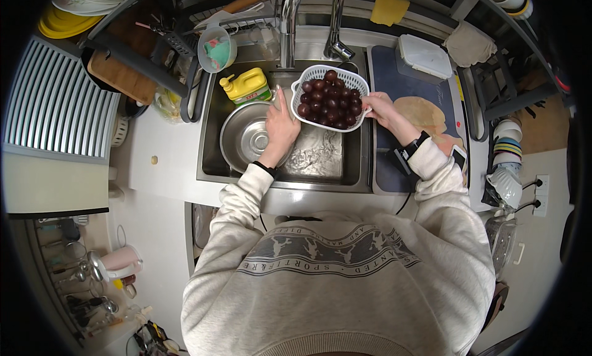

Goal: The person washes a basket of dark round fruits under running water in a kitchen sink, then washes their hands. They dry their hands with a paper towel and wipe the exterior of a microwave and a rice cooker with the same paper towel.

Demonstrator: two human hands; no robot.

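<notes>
A white plastic colander basket (331,126) full of dark red grapes or similar round fruit (331,103) is over the right part of the steel sink (363,152). My right hand (380,110) grips its right handle. At the basket's left side is my left hand (282,127), its index finger pointing up; whether it grips the basket is hard to tell. Beneath and left of that hand, a stainless steel bowl (236,141) stands in the sink. A yellow detergent jug (249,85) lies behind the bowl.
Two chrome faucets (287,41) rise behind the sink. A dark cutting board (388,171) at the right bears a lidded white container (424,56) and a phone (458,156). A clear cup (231,55) hangs at the back left. Dark rack frames flank both sides.
</notes>
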